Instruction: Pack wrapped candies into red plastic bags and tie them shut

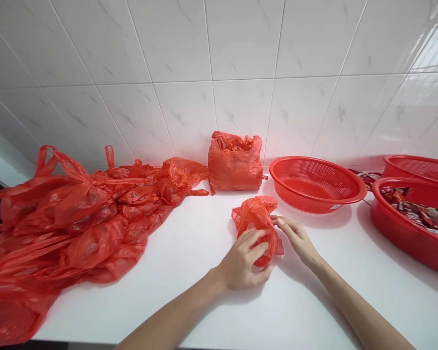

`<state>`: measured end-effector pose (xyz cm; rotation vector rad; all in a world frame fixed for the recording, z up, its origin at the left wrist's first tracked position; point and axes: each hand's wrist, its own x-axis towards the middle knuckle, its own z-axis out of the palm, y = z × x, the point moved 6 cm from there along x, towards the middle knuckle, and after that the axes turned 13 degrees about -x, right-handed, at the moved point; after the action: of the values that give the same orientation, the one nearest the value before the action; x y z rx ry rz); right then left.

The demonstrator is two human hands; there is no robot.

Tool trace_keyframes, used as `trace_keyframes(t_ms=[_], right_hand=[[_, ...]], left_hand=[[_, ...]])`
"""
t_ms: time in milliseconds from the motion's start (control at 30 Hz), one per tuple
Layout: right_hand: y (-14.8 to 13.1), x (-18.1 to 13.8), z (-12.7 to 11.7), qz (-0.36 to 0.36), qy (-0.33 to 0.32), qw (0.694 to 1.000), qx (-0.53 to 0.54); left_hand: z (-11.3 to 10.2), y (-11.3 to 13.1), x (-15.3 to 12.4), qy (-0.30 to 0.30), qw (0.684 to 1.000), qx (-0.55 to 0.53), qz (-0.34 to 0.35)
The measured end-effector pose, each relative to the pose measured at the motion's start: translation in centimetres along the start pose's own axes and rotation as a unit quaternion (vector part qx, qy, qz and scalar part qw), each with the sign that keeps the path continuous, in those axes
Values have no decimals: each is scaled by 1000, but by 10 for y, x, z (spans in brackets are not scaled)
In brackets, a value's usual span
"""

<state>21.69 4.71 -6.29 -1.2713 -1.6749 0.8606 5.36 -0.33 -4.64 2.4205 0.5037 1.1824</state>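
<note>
A pale tiled wall [244, 43] rose behind a white table [175, 253]. On the left sprawled a heap of knotted red bags [102, 238]; at the far right stood a deep red basin [409, 233] with crumpled wrappers [432, 218] in it, and just beside that, towards the middle, a perforated red basket [316, 194]. A squarish red bundle [235, 167] sat near the wall.

In front of the bundle, between the two hands, a small red bag [255, 216] rested on the table — loose, puffed and creased. It looked light and soft, its film thin, slippery and easily torn; what it held could not be told. The surest hold seemed to be around its fuller lower body, with the loose film gathered gently at the top rather than tugged.

The left hand [246, 260] curved over the near left side, thumb and fingers spread apart. The right hand [295, 238] had its fingertips at the right edge — whether they pinched the film could not be told.
</note>
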Motion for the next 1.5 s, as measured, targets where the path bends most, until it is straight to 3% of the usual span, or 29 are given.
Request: trace_keyframes(t_ms=[133,300,600,767,900,1133,1200,1300,1400,1500], right_hand=[[-8,-4,6,-10,-49,998,28],[-12,-8,17,-11,-95,995,13],[3,-6,15,4,-49,997,54],[3,-5,13,-6,-37,999,21],[11,-4,10,-2,19,998,-55],[19,-1,5,33,53,997,-43],[16,-2,5,50,38,998,-6],[13,-5,13,94,-36,991,87],[11,-6,13,98,-38,984,143],[12,-3,0,79,41,987,137]], left_hand=[[5,-5,-1,-54,997,-16,-51],[8,-7,-1,-75,995,-39,-59],[-3,-7,2,-30,985,-131,-111],[-12,-8,4,58,963,-206,-161],[-16,-1,8,80,963,-219,-136],[-4,12,8,0,981,-193,-2],[-2,13,8,-14,985,-175,5],[-2,13,9,-17,985,-169,13],[-12,13,9,16,988,-154,20],[-32,5,6,118,984,-134,-17]])
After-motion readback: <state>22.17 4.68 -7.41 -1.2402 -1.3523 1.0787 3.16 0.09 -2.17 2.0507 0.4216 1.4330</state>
